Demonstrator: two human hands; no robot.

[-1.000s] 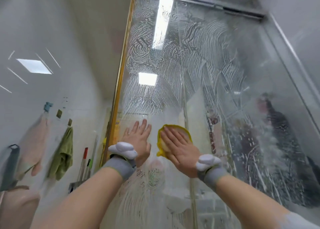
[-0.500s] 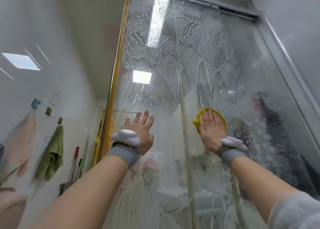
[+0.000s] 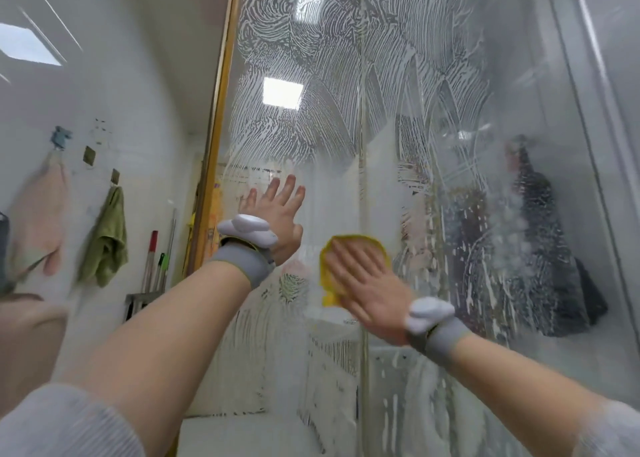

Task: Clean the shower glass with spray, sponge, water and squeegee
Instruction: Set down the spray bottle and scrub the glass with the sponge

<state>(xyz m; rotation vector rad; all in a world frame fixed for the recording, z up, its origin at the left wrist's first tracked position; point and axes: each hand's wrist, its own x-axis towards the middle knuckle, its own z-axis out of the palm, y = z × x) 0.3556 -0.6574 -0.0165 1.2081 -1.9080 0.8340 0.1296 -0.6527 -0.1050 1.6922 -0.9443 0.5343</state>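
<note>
The shower glass (image 3: 398, 86) fills the middle and right of the view, streaked all over with white soap foam. My right hand (image 3: 367, 294) lies flat on a yellow sponge (image 3: 329, 283) and presses it against the glass at mid height; most of the sponge is hidden under my palm and fingers. My left hand (image 3: 277, 221) rests on the glass just left of it, fingers spread, holding nothing. Both wrists carry grey bands with white devices.
A gold-coloured frame edge (image 3: 214, 138) bounds the glass on the left. On the white wall hang a green cloth (image 3: 104, 242) and a pink cloth (image 3: 41, 221). Mop handles (image 3: 156, 262) lean in the corner. A metal frame (image 3: 588, 145) runs down the right side.
My right hand has slid the sponge down and to the left across the glass, back near my left hand. My left hand has stayed in place.
</note>
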